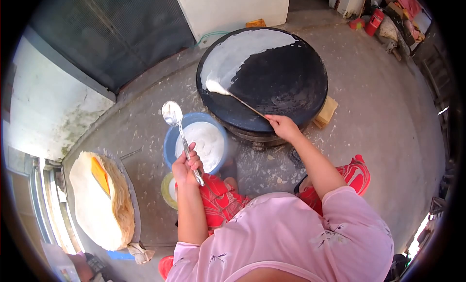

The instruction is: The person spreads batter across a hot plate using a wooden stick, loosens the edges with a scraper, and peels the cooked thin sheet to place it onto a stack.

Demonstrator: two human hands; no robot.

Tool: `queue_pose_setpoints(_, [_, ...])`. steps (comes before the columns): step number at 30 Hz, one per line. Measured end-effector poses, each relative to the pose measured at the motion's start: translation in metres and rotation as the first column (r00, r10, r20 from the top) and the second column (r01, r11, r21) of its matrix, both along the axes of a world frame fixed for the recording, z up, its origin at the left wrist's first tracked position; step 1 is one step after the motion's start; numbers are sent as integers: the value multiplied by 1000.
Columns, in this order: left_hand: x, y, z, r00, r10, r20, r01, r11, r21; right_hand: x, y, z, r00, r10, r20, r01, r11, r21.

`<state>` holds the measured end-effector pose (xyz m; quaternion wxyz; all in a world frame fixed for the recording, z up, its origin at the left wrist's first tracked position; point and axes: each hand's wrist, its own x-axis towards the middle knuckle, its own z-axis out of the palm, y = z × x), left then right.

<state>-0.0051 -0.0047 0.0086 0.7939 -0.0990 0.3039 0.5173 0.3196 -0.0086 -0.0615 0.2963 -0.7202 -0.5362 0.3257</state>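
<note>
My left hand (187, 166) is closed around the handle of a metal ladle (172, 113), held bowl-up beside a blue basin (169, 145) of white batter (206, 145). White residue coats the ladle's bowl. In my right hand (284, 127) is the end of a thin-handled batter spreader (248, 106). Its batter-covered head rests at the left part of a large round black griddle (284, 83). A thin white layer of spread batter (233, 49) covers the griddle's left and far side; the rest of its surface is dark and bare.
At left, a tall stack of thin round crepes (92, 209) bears a flat yellow-orange piece (100, 175). A yellow-green bowl (166, 190) sits partly behind my left wrist. Right of the griddle is a yellowish block (327, 111). Clutter and a red container (374, 22) stand far right.
</note>
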Motion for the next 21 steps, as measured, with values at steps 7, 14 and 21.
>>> queue_pose_setpoints(7, [-12,0,-7,999,-18,42,16,999,47,-28,-95,15,964,152,217,-107,973,-203])
queue_pose_setpoints(14, [-22,-3,-7,999,-43,9,42,998,52,-112,-17,-4,914,20,406,-135,957,257])
queue_pose_setpoints(21, [-24,-7,-1,999,-28,20,28,999,16,-190,74,-33,786,102,610,-151,988,31])
